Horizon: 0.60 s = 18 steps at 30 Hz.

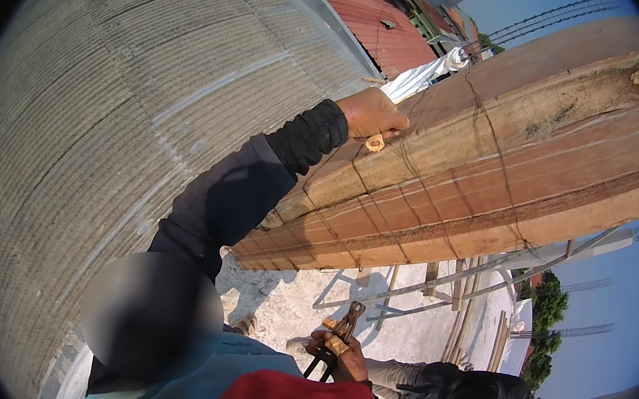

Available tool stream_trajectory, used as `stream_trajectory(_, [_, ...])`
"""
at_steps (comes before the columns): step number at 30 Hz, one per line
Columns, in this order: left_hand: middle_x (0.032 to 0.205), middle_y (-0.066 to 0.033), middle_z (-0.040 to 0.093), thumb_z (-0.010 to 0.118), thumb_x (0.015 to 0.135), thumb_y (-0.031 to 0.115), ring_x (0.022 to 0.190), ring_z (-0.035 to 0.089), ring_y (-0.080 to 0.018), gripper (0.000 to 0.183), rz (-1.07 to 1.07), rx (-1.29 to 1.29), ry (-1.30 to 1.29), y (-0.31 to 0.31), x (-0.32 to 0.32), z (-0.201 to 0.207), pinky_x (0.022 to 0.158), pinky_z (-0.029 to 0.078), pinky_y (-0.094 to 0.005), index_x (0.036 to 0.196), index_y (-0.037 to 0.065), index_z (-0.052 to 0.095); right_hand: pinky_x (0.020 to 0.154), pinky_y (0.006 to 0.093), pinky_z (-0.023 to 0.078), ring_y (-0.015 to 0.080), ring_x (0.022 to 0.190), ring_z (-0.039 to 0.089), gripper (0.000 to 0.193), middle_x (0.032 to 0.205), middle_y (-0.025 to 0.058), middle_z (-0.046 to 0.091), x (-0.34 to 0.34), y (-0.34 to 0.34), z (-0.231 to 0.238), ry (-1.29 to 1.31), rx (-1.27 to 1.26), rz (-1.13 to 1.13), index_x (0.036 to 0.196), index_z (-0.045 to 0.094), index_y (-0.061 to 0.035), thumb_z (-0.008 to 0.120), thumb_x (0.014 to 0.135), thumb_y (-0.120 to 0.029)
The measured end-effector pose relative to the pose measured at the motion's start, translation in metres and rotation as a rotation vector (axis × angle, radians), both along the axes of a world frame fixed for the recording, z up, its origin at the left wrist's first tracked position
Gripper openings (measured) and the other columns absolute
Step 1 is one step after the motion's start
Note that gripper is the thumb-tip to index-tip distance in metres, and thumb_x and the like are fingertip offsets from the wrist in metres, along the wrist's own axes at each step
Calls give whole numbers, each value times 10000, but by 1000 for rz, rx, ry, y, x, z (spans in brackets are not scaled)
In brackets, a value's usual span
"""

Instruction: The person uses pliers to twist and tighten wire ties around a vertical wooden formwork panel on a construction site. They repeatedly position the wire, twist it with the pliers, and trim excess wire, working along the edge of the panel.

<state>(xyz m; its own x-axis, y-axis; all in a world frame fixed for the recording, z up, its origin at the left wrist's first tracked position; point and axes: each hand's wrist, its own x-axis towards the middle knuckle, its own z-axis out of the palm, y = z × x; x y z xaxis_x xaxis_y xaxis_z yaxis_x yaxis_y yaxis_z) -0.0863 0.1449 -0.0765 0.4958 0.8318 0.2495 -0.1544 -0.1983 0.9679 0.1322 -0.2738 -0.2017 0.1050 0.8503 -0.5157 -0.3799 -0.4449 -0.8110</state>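
Observation:
My left hand, in a dark sleeve, reaches up to a long brown timber form bound with thin wires. Its fingers are curled in against the form's edge, and whatever they grip is hidden. A yellowish piece shows at its fingers, perhaps a wrap. Lower down, my right hand holds metal pincers, jaws pointing up and dark handles below the fist. Yellowish wraps also show on the right hand's fingers. The pincers are apart from the form. A round blurred patch hides part of my left side.
A grey ribbed surface fills the left. Another person in dark clothes stands at lower right. Metal braces and long poles lie beyond the form. White sheeting and rebar show near its far end.

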Motion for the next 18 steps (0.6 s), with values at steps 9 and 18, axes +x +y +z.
stream_trajectory(9, [1123, -10, 720, 754, 895, 125, 898, 723, -213, 217, 751, 858, 33, -54, 6, -52, 733, 600, -355, 1110, 122, 725, 861, 387, 631, 269, 945, 732, 414, 1122, 203, 706, 8, 17, -14, -57, -60, 59, 1417, 525, 41, 606, 1053, -140])
stream_trajectory(18, [1150, -7, 715, 716, 924, 158, 946, 724, -186, 277, 657, 1320, 200, -7, 5, -68, 698, 601, -329, 1200, 163, 689, 862, 379, 624, 242, 939, 716, 426, 1106, 187, 699, -8, 15, -9, -179, -198, 26, 1433, 518, 31, 614, 1043, -110])
